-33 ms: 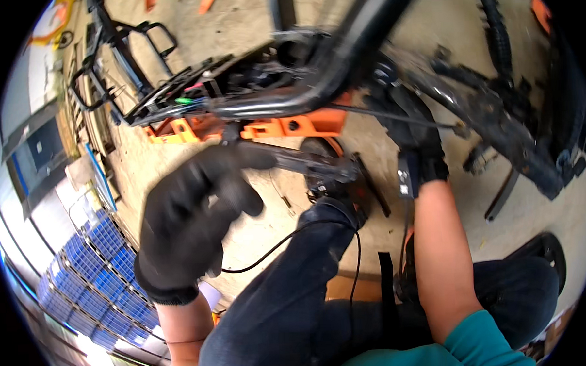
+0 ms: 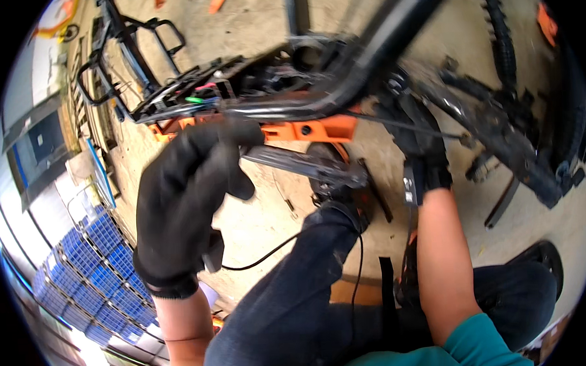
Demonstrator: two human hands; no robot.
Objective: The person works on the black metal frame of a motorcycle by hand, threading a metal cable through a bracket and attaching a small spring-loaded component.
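Note:
A black motorcycle-like metal frame point(image 2: 290, 106) crosses in front of me, with a thick tube rising to the upper right. Beside its lower edge is my left hand point(image 2: 189, 194), in a black glove, fingers bent and thumb apart from the forefinger. It is slightly blurred, and nothing shows between them. A dark metal arm point(image 2: 305, 166) runs rightward from near those fingertips. My right hand point(image 2: 418, 132), also gloved, reaches up among dark parts beside a worn metal bar point(image 2: 486, 115). Its fingertips are lost in shadow, so its hold is unclear.
Orange supports point(image 2: 330, 128) stand under the frame. A thin black cable point(image 2: 270, 253) loops from my left wrist across my jeans point(image 2: 278, 295). Blue bins point(image 2: 101, 276) sit in a rack at the left. A coiled black part point(image 2: 502, 49) is at the far right.
My left hand has moved up, its forefinger closer to the frame's lower tube. The frame and surroundings have shifted slightly right in view. My right hand stays by the same parts.

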